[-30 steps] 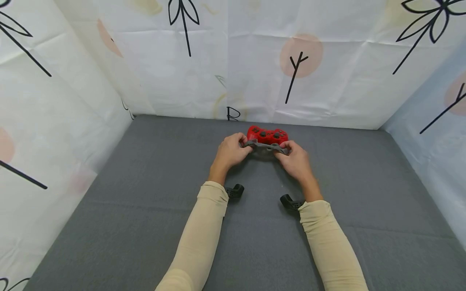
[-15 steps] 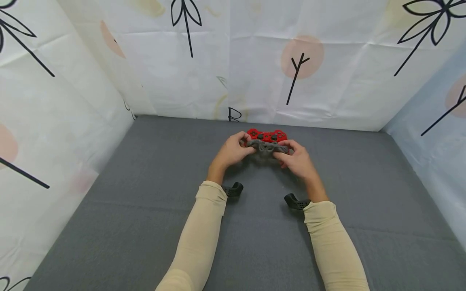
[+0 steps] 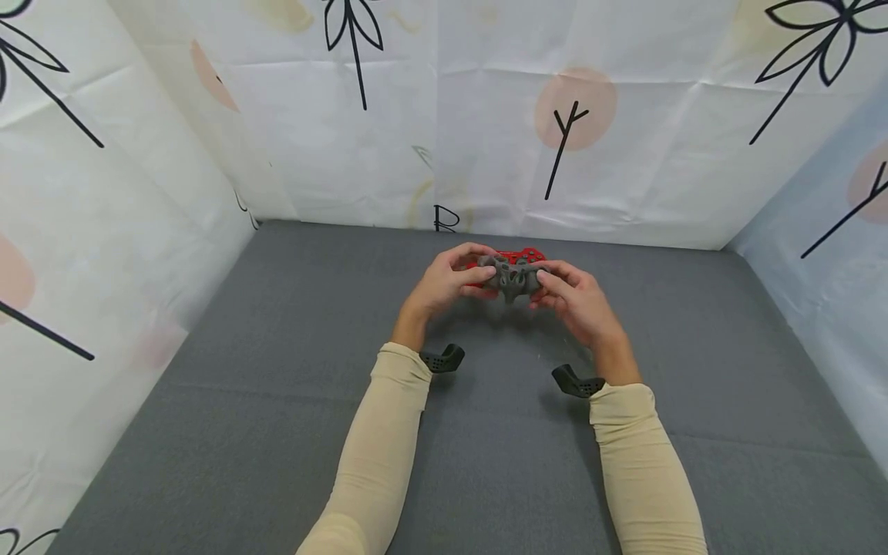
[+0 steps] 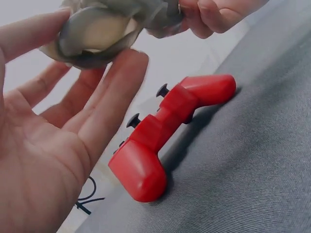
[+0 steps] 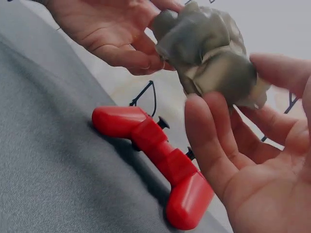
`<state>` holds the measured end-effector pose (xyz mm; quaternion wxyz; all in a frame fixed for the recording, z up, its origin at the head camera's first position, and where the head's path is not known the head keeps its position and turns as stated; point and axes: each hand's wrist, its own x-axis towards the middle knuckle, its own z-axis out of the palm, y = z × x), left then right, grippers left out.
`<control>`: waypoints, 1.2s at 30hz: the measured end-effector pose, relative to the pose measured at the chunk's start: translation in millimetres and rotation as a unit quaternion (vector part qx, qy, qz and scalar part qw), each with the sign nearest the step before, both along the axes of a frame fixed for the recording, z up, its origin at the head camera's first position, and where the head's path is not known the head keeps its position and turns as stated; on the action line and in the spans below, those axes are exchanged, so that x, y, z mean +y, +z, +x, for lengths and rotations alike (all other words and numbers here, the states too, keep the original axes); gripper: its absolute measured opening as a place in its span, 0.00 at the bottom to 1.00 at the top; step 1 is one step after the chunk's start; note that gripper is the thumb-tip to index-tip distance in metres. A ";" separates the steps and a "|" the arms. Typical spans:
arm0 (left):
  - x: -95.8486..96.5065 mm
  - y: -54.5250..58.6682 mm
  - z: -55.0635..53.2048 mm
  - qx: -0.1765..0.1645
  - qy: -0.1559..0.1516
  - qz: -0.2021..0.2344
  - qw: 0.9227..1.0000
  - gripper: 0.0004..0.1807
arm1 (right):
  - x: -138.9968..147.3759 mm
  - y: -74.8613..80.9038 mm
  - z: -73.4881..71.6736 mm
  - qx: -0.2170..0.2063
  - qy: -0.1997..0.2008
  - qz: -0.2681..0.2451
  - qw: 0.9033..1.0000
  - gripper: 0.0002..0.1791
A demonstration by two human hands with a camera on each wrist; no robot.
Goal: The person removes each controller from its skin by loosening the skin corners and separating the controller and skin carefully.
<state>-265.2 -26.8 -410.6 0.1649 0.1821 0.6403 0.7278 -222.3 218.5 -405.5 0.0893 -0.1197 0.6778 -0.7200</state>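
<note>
Both hands hold a soft grey silicone controller cover point(image 3: 513, 280) above the table. My left hand point(image 3: 444, 281) pinches its left end between thumb and fingers. At its right end, my right hand point(image 3: 579, 299) pinches it likewise. The wrist views show the cover point(image 4: 99, 36) as floppy, hollow and partly folded. Just beyond it lies a red game controller point(image 5: 146, 133), resting on the table and touched by neither hand. In the head view, the cover and fingers hide much of this controller point(image 3: 529, 254).
A grey cloth-covered table point(image 3: 486, 478) spreads around the arms. White patterned sheets point(image 3: 486, 139) hang behind it and at both sides. Black wrist mounts point(image 3: 579, 383) stick out inward from the wrists.
The grey cover has gone from a flattened, edge-on strip to a more opened shape facing up, now overlapping the red controller in view. My right forearm has shifted slightly right; the thumbs moved onto the cover.
</note>
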 end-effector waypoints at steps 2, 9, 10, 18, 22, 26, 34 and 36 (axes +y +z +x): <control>0.0 -0.2 -1.1 0.009 0.014 0.007 1.000 0.18 | 0.5 0.4 -0.2 0.005 -0.007 -0.027 1.000 0.08; -1.5 0.4 -2.7 0.072 0.078 -0.045 0.993 0.14 | 2.3 -1.5 -1.2 -0.013 -0.033 -0.107 0.994 0.08; -1.4 0.5 -2.8 0.078 0.088 -0.048 0.992 0.14 | 2.4 -1.9 -1.1 -0.015 -0.032 -0.123 0.992 0.08; 4.3 1.8 -3.5 0.039 0.106 0.034 0.993 0.15 | 1.6 0.1 0.4 -0.025 0.007 -0.219 0.975 0.11; 4.0 4.0 -2.0 0.003 0.077 0.103 0.992 0.14 | 2.8 3.1 2.1 -0.025 0.027 -0.220 0.975 0.13; 0.6 6.4 0.6 -0.007 0.033 0.097 0.995 0.10 | 5.3 3.1 3.3 -0.021 0.024 -0.218 0.975 0.13; -3.7 9.6 4.7 0.027 -0.025 0.012 0.999 0.08 | 8.1 -3.5 2.6 0.016 0.002 -0.157 0.987 0.08; -4.5 8.5 4.7 0.056 -0.025 -0.033 0.998 0.12 | 7.6 -4.4 1.8 0.011 0.004 -0.149 0.989 0.05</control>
